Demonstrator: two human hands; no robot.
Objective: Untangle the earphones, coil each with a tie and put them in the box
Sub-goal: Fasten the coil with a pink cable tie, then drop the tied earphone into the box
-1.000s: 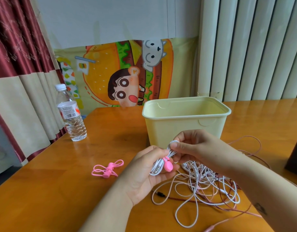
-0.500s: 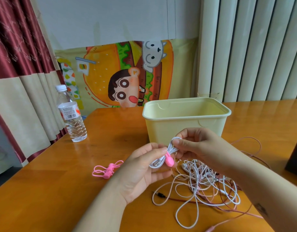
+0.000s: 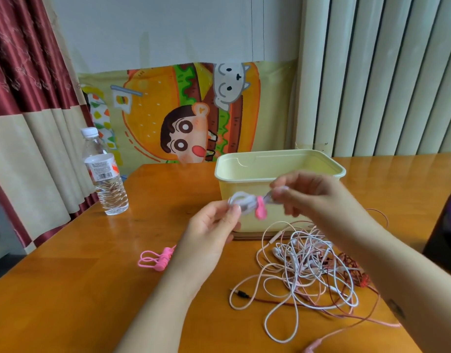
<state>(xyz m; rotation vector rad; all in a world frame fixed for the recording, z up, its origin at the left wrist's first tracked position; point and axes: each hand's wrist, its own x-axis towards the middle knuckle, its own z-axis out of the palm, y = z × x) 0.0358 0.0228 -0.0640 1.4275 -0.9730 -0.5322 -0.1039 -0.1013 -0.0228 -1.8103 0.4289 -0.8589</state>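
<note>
The label on the water bottle [image 3: 104,174] at the far left is too small to read. Spare ties [image 3: 155,258] lie on the bench [image 3: 66,289] beside the left hand [image 3: 211,230], which is raised and pinches a white coiled earphone [image 3: 242,203] bound by a pink tie [image 3: 260,211]. The right hand [image 3: 308,197], blurred, pinches its other end in front of the yellow box [image 3: 280,164]. The tangle of earphones [image 3: 308,263] lies on the bench below.

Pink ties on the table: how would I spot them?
Find the yellow box on the wooden table, then look nearer and left, beside the left hand. The pink ties lie there: short bright loops, unlike the long tangled earphones on the right.
</note>
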